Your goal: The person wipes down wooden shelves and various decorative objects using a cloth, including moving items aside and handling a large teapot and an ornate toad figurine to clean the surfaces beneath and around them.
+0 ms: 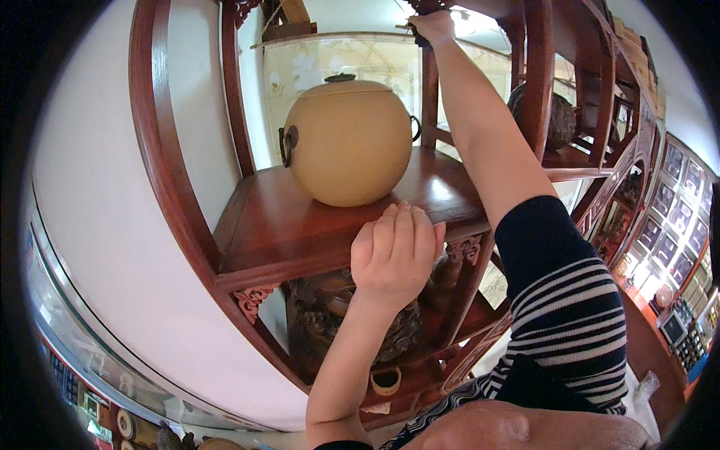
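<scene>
My left hand (pixel 394 256) rests over the front edge of a dark red wooden shelf (pixel 281 236), its fingers together on the top surface. Just behind it stands a round tan lidded jar (pixel 351 143) with dark ring handles at its sides and a dark knob on the lid. High up, beside the rear post right of the jar, my right hand (pixel 436 27) is closed around a dark, soft-looking thing (pixel 421 40), possibly a cloth. Its fingers partly hide what they hold.
Below the shelf sits a dark carved piece (pixel 337 315), partly behind my left arm. A small ring-shaped pot (pixel 386 381) stands lower down. A rough dark object (pixel 554 115) occupies the right compartment. Wooden posts (pixel 537 73) frame the shelves, and a glass case (pixel 140 388) lies lower left.
</scene>
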A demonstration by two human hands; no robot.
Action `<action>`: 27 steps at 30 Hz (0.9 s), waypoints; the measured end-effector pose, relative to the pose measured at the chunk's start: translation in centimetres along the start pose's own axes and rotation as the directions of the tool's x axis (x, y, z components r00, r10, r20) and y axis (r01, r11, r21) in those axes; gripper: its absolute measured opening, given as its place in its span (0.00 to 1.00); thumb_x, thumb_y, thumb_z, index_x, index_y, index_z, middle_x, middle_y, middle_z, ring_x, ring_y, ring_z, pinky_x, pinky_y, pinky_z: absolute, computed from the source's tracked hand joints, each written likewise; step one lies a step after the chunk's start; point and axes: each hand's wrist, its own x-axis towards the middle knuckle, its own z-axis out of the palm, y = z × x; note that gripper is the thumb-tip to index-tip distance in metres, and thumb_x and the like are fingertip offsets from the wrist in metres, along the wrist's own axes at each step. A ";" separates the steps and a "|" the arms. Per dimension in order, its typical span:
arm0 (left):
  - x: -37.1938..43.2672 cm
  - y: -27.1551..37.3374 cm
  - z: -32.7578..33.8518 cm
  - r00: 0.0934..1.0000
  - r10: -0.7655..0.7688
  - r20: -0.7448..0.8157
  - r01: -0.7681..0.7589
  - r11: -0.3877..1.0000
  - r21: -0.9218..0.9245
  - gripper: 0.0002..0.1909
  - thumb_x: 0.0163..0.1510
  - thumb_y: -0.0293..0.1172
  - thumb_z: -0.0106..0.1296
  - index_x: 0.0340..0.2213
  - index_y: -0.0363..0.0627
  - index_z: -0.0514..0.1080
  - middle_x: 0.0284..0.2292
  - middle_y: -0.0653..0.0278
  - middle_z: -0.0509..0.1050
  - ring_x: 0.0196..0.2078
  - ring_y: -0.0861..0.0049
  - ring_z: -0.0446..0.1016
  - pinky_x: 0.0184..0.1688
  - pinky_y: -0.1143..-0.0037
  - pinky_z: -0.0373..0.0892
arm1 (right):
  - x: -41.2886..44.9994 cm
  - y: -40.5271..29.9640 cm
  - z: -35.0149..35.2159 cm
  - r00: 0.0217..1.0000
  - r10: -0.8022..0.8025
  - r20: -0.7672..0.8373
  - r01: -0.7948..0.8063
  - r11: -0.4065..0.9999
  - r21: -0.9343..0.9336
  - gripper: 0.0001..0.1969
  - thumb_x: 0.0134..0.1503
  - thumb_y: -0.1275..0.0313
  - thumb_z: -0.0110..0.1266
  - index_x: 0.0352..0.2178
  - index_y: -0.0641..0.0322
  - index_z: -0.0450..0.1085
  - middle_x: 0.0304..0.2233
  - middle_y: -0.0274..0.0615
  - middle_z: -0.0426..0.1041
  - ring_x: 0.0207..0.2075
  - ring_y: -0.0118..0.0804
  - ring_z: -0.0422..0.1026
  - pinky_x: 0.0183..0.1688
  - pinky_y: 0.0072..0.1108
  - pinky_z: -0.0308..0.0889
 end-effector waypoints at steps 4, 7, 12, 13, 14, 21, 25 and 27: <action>-0.2 -0.7 0.5 1.000 0.014 -0.002 -0.014 1.000 0.026 0.08 0.50 0.38 0.49 0.28 0.47 0.71 0.29 0.69 0.74 0.33 0.78 0.72 0.36 0.76 0.62 | -3.8 -0.7 0.3 0.989 0.088 0.118 -0.066 0.983 -0.173 0.30 0.36 0.48 0.60 0.34 0.62 0.73 0.35 0.48 0.75 0.39 0.42 0.74 0.44 0.26 0.68; -0.2 -0.8 0.4 1.000 0.016 -0.013 -0.016 1.000 0.017 0.09 0.51 0.38 0.50 0.29 0.47 0.70 0.29 0.69 0.74 0.32 0.77 0.72 0.35 0.75 0.63 | -7.4 -1.1 -1.7 0.962 0.151 0.229 -0.115 0.980 -0.163 0.29 0.37 0.48 0.58 0.36 0.57 0.73 0.37 0.45 0.75 0.40 0.41 0.73 0.44 0.27 0.67; -0.4 -0.5 0.4 1.000 0.005 0.014 -0.005 1.000 -0.008 0.09 0.50 0.38 0.50 0.28 0.46 0.70 0.29 0.68 0.73 0.32 0.75 0.71 0.36 0.74 0.63 | -13.3 -2.1 -3.2 0.913 0.287 0.289 -0.139 0.886 -0.441 0.26 0.39 0.55 0.61 0.40 0.58 0.71 0.41 0.42 0.73 0.42 0.39 0.73 0.42 0.27 0.68; -0.1 0.0 0.5 1.000 0.000 -0.010 0.000 1.000 -0.028 0.09 0.50 0.38 0.51 0.28 0.46 0.70 0.29 0.68 0.73 0.33 0.75 0.71 0.36 0.74 0.64 | -13.5 -1.4 -3.8 0.900 0.297 0.319 -0.096 0.850 -0.518 0.24 0.42 0.56 0.59 0.41 0.54 0.72 0.43 0.41 0.72 0.44 0.40 0.71 0.42 0.33 0.68; 0.4 0.4 0.5 0.999 -0.004 -0.036 0.002 0.999 -0.050 0.09 0.49 0.37 0.52 0.28 0.46 0.69 0.30 0.68 0.72 0.32 0.75 0.71 0.35 0.73 0.64 | -13.7 -1.0 -3.9 0.874 0.327 0.359 -0.044 0.789 -0.613 0.23 0.44 0.59 0.58 0.42 0.54 0.71 0.44 0.41 0.72 0.45 0.41 0.71 0.42 0.37 0.67; 0.7 1.6 0.4 1.000 -0.024 0.005 0.024 0.997 -0.071 0.08 0.47 0.37 0.54 0.27 0.48 0.68 0.29 0.69 0.72 0.32 0.74 0.70 0.36 0.73 0.64 | -18.6 -1.5 -4.6 0.641 0.492 0.589 0.528 0.274 -0.804 0.15 0.49 0.68 0.56 0.41 0.48 0.73 0.40 0.32 0.73 0.40 0.36 0.73 0.41 0.31 0.67; 0.4 -1.3 -1.4 0.997 0.026 0.075 -0.026 1.000 0.007 0.08 0.47 0.35 0.54 0.29 0.48 0.70 0.30 0.70 0.73 0.34 0.75 0.71 0.37 0.73 0.64 | -21.6 -7.6 -9.4 0.473 0.034 0.880 0.822 0.342 -0.455 0.14 0.39 0.65 0.63 0.32 0.50 0.76 0.32 0.39 0.76 0.35 0.41 0.74 0.37 0.33 0.70; 0.8 0.7 -0.5 0.997 0.016 0.078 -0.010 0.997 -0.077 0.09 0.47 0.35 0.55 0.30 0.46 0.70 0.30 0.67 0.73 0.35 0.74 0.71 0.39 0.73 0.64 | -17.4 -4.0 -9.0 0.261 0.265 0.928 0.965 -0.054 -0.256 0.14 0.36 0.61 0.65 0.26 0.52 0.77 0.28 0.40 0.76 0.31 0.43 0.73 0.35 0.29 0.70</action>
